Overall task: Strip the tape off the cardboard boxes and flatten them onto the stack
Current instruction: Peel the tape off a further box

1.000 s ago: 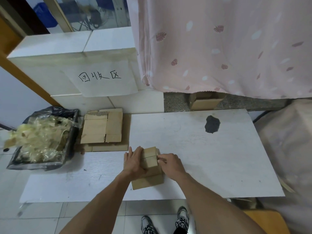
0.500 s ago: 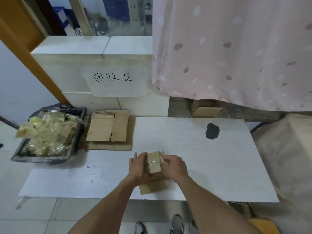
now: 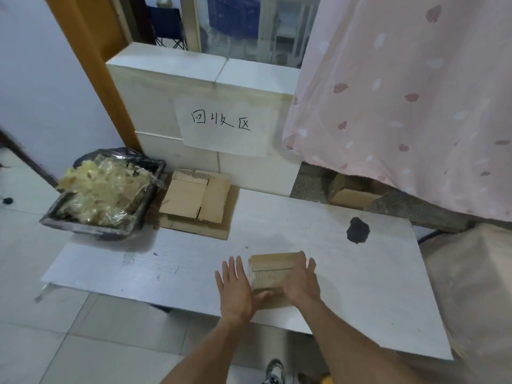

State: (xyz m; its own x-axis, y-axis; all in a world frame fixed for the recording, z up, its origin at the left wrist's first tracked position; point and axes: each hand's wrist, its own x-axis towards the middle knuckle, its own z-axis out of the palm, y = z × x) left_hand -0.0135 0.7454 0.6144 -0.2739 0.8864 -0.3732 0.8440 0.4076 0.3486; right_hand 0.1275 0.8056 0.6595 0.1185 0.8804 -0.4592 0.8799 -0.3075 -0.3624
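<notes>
- Cardboard box (image 3: 273, 270) sits between both hands on the white board (image 3: 360, 286); left hand (image 3: 235, 289) flat, fingers spread, right hand (image 3: 300, 281) cupped against its side; an uneven squeeze could skid it
- Flattened stack (image 3: 198, 200) lies ahead-left of the left hand, beside the tape-scrap tray (image 3: 105, 189); nothing between

Cardboard box (image 3: 273, 270) showing matt brown kraft surface, clear glossy tape strip glinting along its seam. Flattened stack (image 3: 198, 202) looking same matt corrugated cardboard. Board (image 3: 346, 286) appearing white, faintly grained, scuffed. Black bin (image 3: 102, 195) holding crinkled glossy tape. Curtain (image 3: 415, 106) hanging soft pink cloth.
</notes>
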